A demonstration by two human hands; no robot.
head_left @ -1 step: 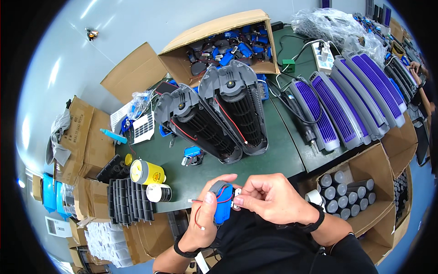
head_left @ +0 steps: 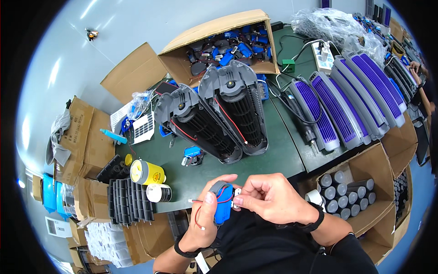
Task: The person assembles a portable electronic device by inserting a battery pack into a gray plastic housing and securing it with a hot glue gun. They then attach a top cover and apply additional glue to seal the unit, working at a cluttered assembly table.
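Note:
Near the front edge of the green table, my left hand point(head_left: 207, 217) is closed around a blue battery pack point(head_left: 222, 208) with red and dark wires and a grey part at its top. A loose red lead with a white connector point(head_left: 202, 228) hangs by my palm. From the other side, my right hand point(head_left: 276, 198) pinches a small pale board point(head_left: 236, 199) against the pack's edge. Fingertips partly hide that board. Beyond my hands, a similar blue pack point(head_left: 193, 152) lies on the table beside two grey fan housings point(head_left: 242, 109) with black rollers inside.
An open carton point(head_left: 216, 29) full of blue packs stands behind the housings. Purple-and-grey grilles point(head_left: 340, 102) line the right side, next to a dark corded tool point(head_left: 301, 121). A yellow tub point(head_left: 149, 172) and black rollers point(head_left: 130, 201) sit left. Cylinders fill a carton point(head_left: 383, 162) at lower right.

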